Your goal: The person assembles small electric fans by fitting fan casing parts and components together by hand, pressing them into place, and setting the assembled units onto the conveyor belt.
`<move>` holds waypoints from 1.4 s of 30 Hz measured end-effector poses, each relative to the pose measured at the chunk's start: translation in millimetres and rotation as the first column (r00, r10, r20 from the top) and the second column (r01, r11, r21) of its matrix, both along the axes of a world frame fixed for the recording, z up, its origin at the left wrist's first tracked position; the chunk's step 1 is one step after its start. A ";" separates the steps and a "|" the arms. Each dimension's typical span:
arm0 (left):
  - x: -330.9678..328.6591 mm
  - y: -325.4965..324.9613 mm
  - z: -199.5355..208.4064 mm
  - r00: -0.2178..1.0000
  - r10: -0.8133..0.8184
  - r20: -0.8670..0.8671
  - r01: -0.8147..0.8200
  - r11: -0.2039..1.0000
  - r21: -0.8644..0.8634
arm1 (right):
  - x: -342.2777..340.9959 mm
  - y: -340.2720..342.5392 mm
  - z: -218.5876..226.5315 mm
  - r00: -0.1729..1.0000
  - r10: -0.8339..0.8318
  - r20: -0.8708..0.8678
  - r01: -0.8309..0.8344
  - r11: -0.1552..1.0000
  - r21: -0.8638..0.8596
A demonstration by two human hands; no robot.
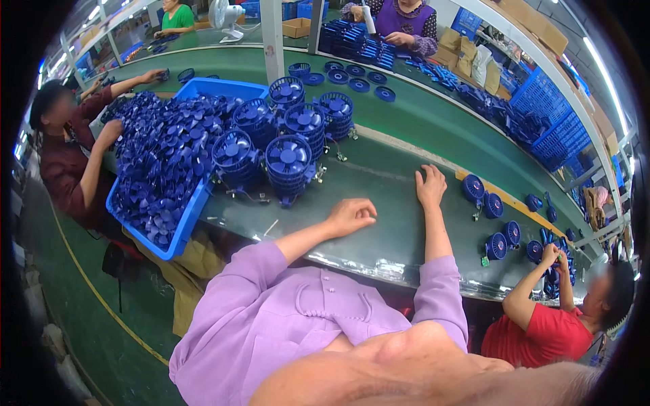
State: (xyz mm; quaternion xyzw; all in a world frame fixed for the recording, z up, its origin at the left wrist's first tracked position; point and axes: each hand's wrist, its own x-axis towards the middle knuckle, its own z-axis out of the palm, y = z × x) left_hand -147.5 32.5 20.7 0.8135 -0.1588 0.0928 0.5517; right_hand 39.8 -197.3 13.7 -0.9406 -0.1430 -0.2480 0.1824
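My left hand [351, 216] rests on the green work surface [399, 233], its fingers loosely bent and apart, with nothing visible in it. Farther to the right, my right hand [430, 185] lies on the same surface with its fingers stretched out, holding nothing. Left of my left hand stand several stacks of round blue fan housings; the nearest stack [288, 161] shows a blue fan blade inside its top ring. Small circuit boards on wires [318, 173] hang from the stacks. To the right of my right hand lie several blue fan heads [493, 205].
A blue tray [177, 233] heaped with blue fan blades [162, 155] sits at the left, beside a person in dark red [68, 162]. At the right, a person in red [542, 325] handles parts. Beyond a pale divider runs a green belt [433, 125] with blue rings; a white post [273, 40] rises there.
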 end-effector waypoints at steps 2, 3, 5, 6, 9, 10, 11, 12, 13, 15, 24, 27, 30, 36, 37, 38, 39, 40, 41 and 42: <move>-2.5 -0.1 5.7 1.000 0.003 0.005 -0.003 1.000 0.022 | -1.3 -0.5 0.1 0.999 0.007 0.044 -0.007 1.000 0.008; -2.9 0.3 7.0 1.000 -0.003 -0.009 0.003 0.999 0.054 | 0.3 -1.0 0.1 0.999 0.002 0.042 -0.002 1.000 0.008; -6.9 2.6 17.4 0.999 0.000 -0.043 0.005 0.994 0.108 | 9.1 4.8 4.2 1.000 -0.014 -0.008 0.014 1.000 -0.009; -6.4 3.9 15.4 0.998 0.001 -0.058 0.005 0.996 0.093 | 15.2 11.6 8.3 0.997 -0.036 -0.061 0.035 0.999 -0.019; -3.9 5.3 10.9 1.000 -0.005 -0.026 0.007 0.998 0.060 | 67.7 45.1 25.2 0.967 0.256 0.002 -0.256 0.965 0.055; -2.5 2.3 7.9 1.000 0.004 0.022 -0.005 0.999 0.041 | 83.2 62.8 30.0 0.947 0.315 0.060 -0.319 0.944 0.079; -2.6 4.3 10.0 1.000 0.002 -0.006 -0.002 0.999 0.053 | 98.7 87.0 39.6 0.922 0.383 0.056 -0.387 0.918 0.083; -2.9 6.9 11.5 1.000 -0.016 -0.013 0.016 0.998 0.057 | 113.6 112.2 50.5 0.892 0.449 0.052 -0.452 0.888 0.085; -3.6 11.1 11.7 0.999 -0.023 -0.022 0.025 0.998 0.062 | 123.6 144.6 65.2 0.858 0.514 0.021 -0.514 0.855 0.077; -2.9 14.4 9.8 0.995 -0.062 -0.083 0.068 0.995 0.067 | 148.0 204.0 84.8 0.794 0.608 -0.026 -0.606 0.794 0.047; 8.8 21.2 3.6 0.945 -0.200 -0.260 0.192 0.980 -0.056 | 231.9 399.9 111.8 0.660 0.648 -0.380 -0.749 0.534 -0.392; 4.2 19.5 -4.0 0.890 -0.331 -0.313 0.265 0.935 -0.237 | 250.2 428.5 100.8 0.678 0.537 -0.502 -0.733 0.545 -0.407; 13.6 8.2 -23.4 0.964 -0.246 -0.100 0.244 0.969 -0.039 | 262.2 435.0 89.6 0.658 0.545 -0.519 -0.752 0.446 -0.485; 20.2 4.8 -35.4 0.944 -0.303 -0.135 0.300 0.953 -0.043 | 266.2 426.0 83.3 0.574 0.665 -0.477 -0.817 0.427 -0.387; 19.6 3.9 -38.7 0.949 -0.293 -0.118 0.288 0.956 -0.054 | 264.9 421.4 88.3 0.573 0.662 -0.484 -0.817 0.410 -0.406; 18.0 4.8 -41.1 0.959 -0.261 -0.108 0.255 0.965 -0.068 | 256.5 412.5 95.6 0.487 0.738 -0.467 -0.872 0.376 -0.315; 13.5 5.7 -40.3 0.971 -0.218 -0.101 0.210 0.974 -0.081 | 244.5 402.6 107.1 0.509 0.723 -0.466 -0.860 0.411 -0.303; 11.1 10.6 -30.4 0.982 -0.147 -0.120 0.136 0.986 -0.093 | 223.4 392.0 126.0 0.489 0.729 -0.480 -0.872 0.414 -0.260; 14.6 17.0 -12.3 0.963 -0.232 -0.134 0.232 0.973 -0.017 | 217.2 360.1 138.2 0.443 0.850 -0.285 -0.897 0.422 -0.134; 14.6 20.1 -1.0 0.937 -0.307 -0.164 0.320 0.946 0.052 | 195.3 338.5 165.6 0.480 0.817 -0.319 -0.875 0.474 -0.101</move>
